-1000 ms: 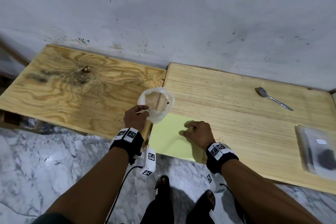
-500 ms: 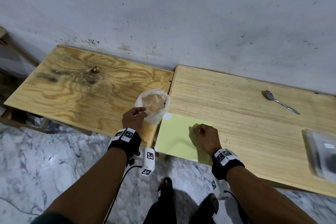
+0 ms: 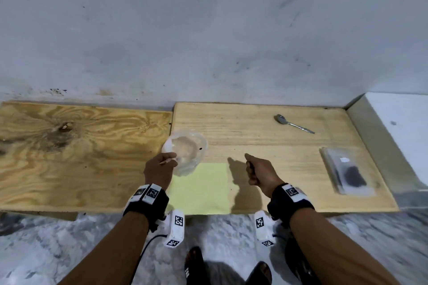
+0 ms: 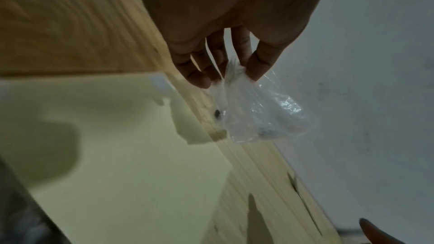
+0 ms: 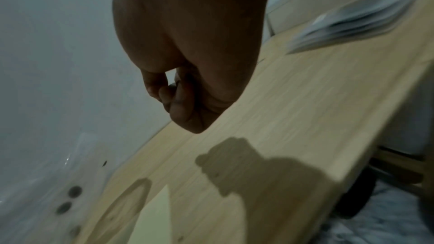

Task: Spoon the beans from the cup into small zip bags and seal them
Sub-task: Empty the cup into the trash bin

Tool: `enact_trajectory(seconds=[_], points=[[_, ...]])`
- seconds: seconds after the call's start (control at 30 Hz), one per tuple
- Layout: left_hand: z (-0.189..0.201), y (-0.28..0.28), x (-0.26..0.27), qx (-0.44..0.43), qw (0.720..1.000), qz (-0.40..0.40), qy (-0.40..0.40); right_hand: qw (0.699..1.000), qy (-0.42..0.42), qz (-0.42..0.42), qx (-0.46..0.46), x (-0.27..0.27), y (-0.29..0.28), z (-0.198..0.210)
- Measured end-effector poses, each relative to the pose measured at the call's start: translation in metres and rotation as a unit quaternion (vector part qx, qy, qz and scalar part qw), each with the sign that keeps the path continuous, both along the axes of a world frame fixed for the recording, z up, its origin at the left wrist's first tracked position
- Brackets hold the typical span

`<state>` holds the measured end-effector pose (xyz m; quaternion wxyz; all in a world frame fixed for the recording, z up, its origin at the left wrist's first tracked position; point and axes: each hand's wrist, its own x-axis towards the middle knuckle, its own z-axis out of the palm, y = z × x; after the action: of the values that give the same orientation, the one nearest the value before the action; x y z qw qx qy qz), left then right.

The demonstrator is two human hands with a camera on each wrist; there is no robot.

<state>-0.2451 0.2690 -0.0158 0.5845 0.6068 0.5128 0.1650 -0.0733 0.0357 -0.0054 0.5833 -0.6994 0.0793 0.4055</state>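
Note:
My left hand [image 3: 159,169] grips a thin clear plastic cup [image 3: 185,150] by its rim and holds it tilted above the seam between the two boards. In the left wrist view the fingers [image 4: 258,66] pinch the cup's crumpled plastic [image 4: 263,114]. A few dark beans [image 5: 75,191] lie inside. My right hand [image 3: 252,169] hovers over the right board with its fingers curled tight [image 5: 178,96]; a small dark thing, seemingly a bean, shows between the fingertips. A metal spoon [image 3: 294,124] lies far right. A stack of zip bags [image 3: 347,173] lies at the right, the top one holding dark beans.
A pale yellow sheet [image 3: 201,187] lies at the front edge of the right wooden board [image 3: 278,150]. The left plywood board [image 3: 69,157] has a dark knot. A grey wall stands behind, a white ledge [image 3: 398,127] at the right, marble floor below.
My right hand has lifted off the yellow sheet and moved right and forward, fingers still curled. The left hand keeps hold of the cup. The head view has shifted rightward.

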Motion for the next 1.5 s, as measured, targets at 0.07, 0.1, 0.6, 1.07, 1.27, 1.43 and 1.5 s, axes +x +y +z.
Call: enact_trajectory(seconds=[0.07, 0.1, 0.6, 1.07, 1.27, 1.43, 1.5], points=[[0.002, -0.025, 0.02, 0.004, 0.999, -0.042, 0.002, 1.0, -0.015, -0.016, -0.013, 0.001, -0.031, 0.008], [0.005, -0.045, 0.035, 0.003, 0.997, -0.072, 0.003, 0.999, -0.018, -0.04, -0.016, 0.004, -0.056, 0.01], [0.013, -0.469, 0.183, -0.088, 0.91, -0.405, -0.013, 0.923, -0.004, -0.374, -0.09, -0.013, -0.487, -0.017], [-0.163, -0.601, 0.216, -0.087, 0.873, -0.436, 0.202, 0.936, 0.04, -0.263, -0.232, -0.004, -0.601, -0.186], [-0.213, -0.601, 0.234, -0.056, 0.847, -0.474, 0.232, 0.947, -0.05, -0.146, -0.281, -0.002, -0.584, -0.238], [-0.235, -0.593, 0.234, -0.045, 0.836, -0.482, 0.258, 0.949, -0.059, -0.119, -0.286, 0.006, -0.583, -0.254], [-0.241, -0.591, 0.235, -0.044, 0.836, -0.482, 0.261, 0.947, -0.055, -0.116, -0.295, 0.01, -0.582, -0.263]])
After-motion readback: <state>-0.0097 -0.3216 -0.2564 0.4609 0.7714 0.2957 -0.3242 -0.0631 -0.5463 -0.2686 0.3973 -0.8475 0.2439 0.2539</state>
